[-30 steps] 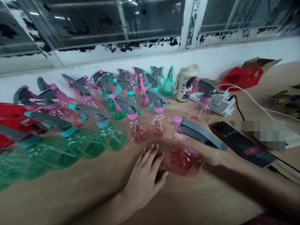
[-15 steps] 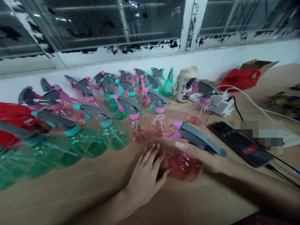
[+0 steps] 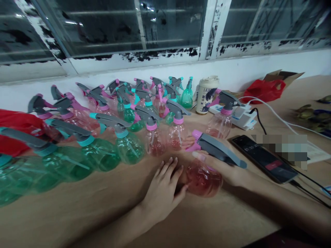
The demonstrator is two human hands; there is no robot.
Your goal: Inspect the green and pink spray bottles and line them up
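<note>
My right hand (image 3: 219,167) is closed around the neck of a spray bottle (image 3: 201,181) with a clear pink body and a grey and pink trigger head. That bottle stands on the brown table, its nozzle turned to the left. Palm down, my left hand (image 3: 165,186) lies on the table just left of the bottle, fingers stretched out and its thumb close to the bottle's side. Whether the thumb touches it I cannot tell. Two more pink spray bottles (image 3: 155,141) stand just beyond my hands. A green spray bottle (image 3: 129,148) is to their left.
Several green and pink spray bottles fill the left and back. A paper cup (image 3: 205,96), a pink spray bottle (image 3: 219,122) and a white power strip (image 3: 244,119) stand behind. A phone (image 3: 263,158) with cables lies right. Red bags (image 3: 266,90) sit at both sides.
The view has shifted slightly, so the bottles at left appear a little further right. Both hands keep their places, the right still on the pink spray bottle.
</note>
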